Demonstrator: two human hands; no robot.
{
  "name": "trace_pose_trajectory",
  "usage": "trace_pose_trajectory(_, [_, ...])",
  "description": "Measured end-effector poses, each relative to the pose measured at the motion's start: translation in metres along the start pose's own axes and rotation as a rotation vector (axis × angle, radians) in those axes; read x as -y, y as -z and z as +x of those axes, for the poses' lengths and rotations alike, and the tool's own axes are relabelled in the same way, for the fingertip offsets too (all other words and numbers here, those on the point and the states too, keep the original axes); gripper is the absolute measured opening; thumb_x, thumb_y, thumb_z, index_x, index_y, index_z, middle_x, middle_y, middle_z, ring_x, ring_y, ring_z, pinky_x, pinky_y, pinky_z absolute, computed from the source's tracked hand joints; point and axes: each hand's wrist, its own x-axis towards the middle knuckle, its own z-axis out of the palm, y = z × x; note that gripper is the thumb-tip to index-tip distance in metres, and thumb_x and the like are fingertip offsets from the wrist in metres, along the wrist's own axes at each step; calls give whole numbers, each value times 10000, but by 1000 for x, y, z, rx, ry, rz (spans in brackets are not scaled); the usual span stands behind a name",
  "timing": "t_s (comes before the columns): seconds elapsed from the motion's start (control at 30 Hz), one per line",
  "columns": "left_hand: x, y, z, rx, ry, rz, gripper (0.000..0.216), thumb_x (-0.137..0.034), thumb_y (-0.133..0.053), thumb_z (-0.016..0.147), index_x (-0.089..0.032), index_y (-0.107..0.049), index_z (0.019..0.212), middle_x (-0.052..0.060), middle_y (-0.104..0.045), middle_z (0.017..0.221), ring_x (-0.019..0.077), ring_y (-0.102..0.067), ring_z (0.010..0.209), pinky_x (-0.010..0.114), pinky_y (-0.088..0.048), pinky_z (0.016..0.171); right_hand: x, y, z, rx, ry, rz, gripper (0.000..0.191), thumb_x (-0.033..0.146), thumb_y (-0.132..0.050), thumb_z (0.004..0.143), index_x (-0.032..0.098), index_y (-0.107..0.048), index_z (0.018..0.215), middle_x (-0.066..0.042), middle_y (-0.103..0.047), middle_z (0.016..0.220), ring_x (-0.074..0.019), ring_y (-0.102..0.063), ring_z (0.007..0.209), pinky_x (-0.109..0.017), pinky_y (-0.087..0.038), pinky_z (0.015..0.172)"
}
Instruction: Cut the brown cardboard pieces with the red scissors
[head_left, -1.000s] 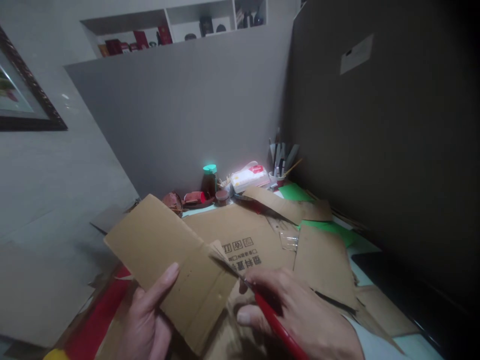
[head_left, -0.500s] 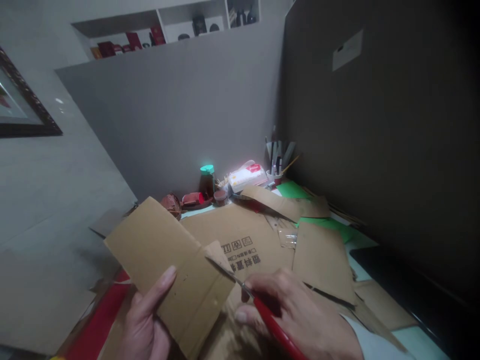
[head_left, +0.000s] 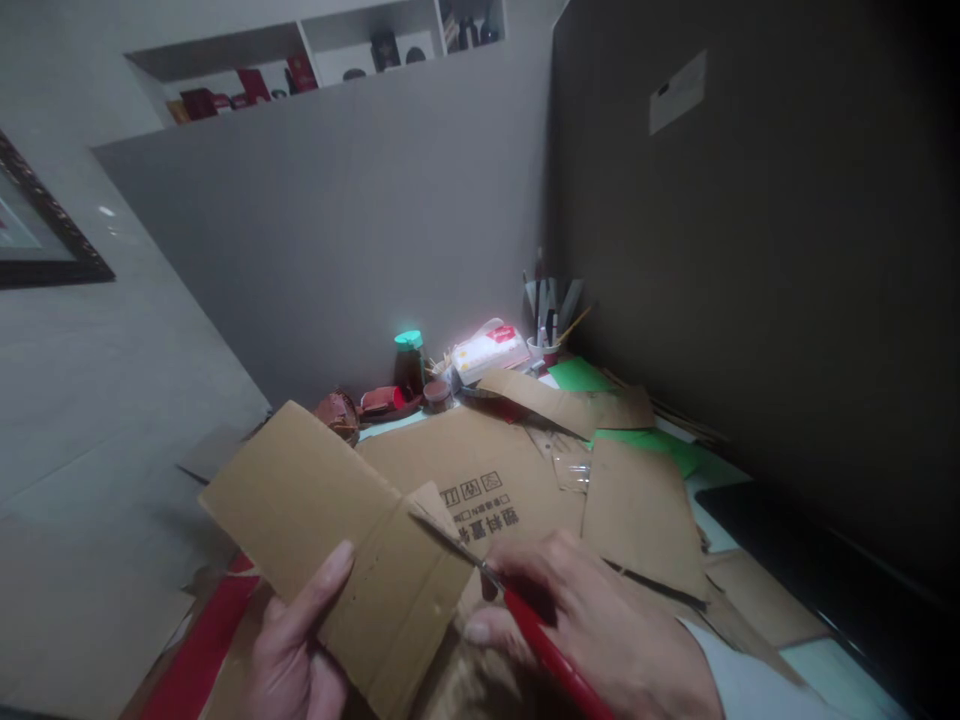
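My left hand (head_left: pixel 304 635) grips a brown cardboard piece (head_left: pixel 315 500) by its lower left side, thumb on top and fingers beneath. The piece is tilted and held above the table, with a crease across its lower right part. My right hand (head_left: pixel 577 610) is wrapped round the red handle of what look like scissors (head_left: pixel 536 630). Their thin metal blade lies along the right edge of the cardboard, where a narrow strip (head_left: pixel 431 500) stands away from it. Whether the blades are parted is hard to make out.
Beneath lies a large printed cardboard sheet (head_left: pixel 480 460). Cut cardboard pieces (head_left: pixel 637 520) and green sheets (head_left: pixel 577 375) are at the right, beside a dark flat object (head_left: pixel 795 550). A tissue pack (head_left: pixel 491 352), a teal-lidded jar (head_left: pixel 409 360) and a pen cup (head_left: pixel 544 350) stand behind.
The view has shifted slightly, so the background sits a little further left. Both hands keep their holds, and the blade stays at the same edge of the cardboard.
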Motion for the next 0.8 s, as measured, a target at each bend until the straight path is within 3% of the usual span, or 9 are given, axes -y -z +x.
trace_pose_trajectory(0.17, [1,-1,0,-34,47,-26,446,-130,-673,740,-198,-645,1179,62,-730,1095,282,-680,985,400,-559,878,2,-1,-1,-33,-27,-26,372,474,-522,890,184,-541,658,4,-520,610,-143,-504,607,-241,-330,533])
trace_pose_trajectory(0.4, [5,-2,-6,-2,46,14,459,-123,-704,703,-197,-658,1154,71,-746,1037,294,-696,937,402,-564,861,0,1,-1,-49,-58,27,407,588,-545,849,197,-660,846,-38,-604,735,-215,-577,746,-318,-423,652])
trace_pose_trajectory(0.57, [6,0,-7,-6,60,54,518,-165,-760,646,-191,-657,1153,84,-751,1015,334,-691,937,429,-584,815,-3,0,-2,-27,-32,58,431,590,-502,879,185,-643,835,-55,-645,789,-191,-570,697,-306,-407,601])
trace_pose_trajectory(0.8, [15,-2,-12,41,148,25,667,-146,-771,629,-240,-578,1260,81,-748,1036,353,-687,949,473,-577,820,3,5,3,-11,-16,146,398,531,-545,877,194,-511,668,45,-517,573,-108,-472,540,-239,-341,517])
